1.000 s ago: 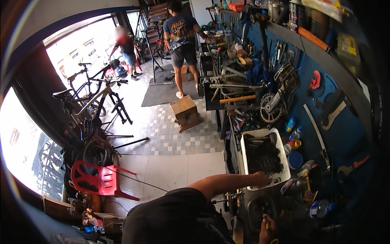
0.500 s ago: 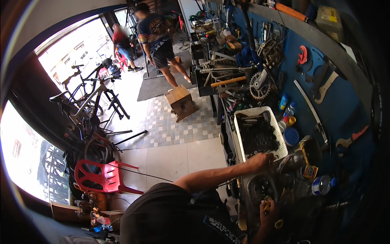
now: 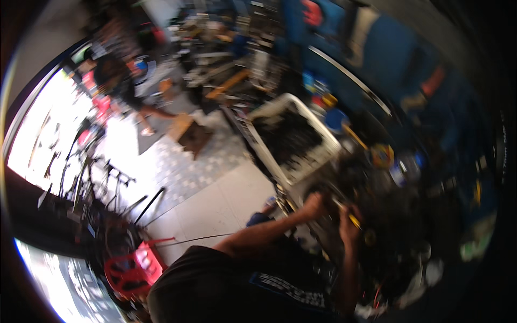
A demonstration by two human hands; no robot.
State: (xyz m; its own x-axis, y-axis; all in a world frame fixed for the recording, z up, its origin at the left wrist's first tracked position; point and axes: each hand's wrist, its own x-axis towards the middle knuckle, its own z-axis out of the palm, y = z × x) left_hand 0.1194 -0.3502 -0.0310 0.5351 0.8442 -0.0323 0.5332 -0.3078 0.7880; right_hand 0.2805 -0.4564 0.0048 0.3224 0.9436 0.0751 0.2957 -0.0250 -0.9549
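Right hand (image 3: 349, 230) gripping a yellow-handled tool (image 3: 354, 221), blurry left hand (image 3: 316, 206) can't tell; rectangular white plastic basket (image 3: 311, 168) mid-frame, tiled floor (image 3: 237, 195) centre-left.

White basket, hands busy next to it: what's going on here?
A person is working bare-handed. The right hand holds a yellow object, perhaps a tool handle. The left hand is close by; blur hides what it grips. The white basket, holding dark items, sits just beyond.
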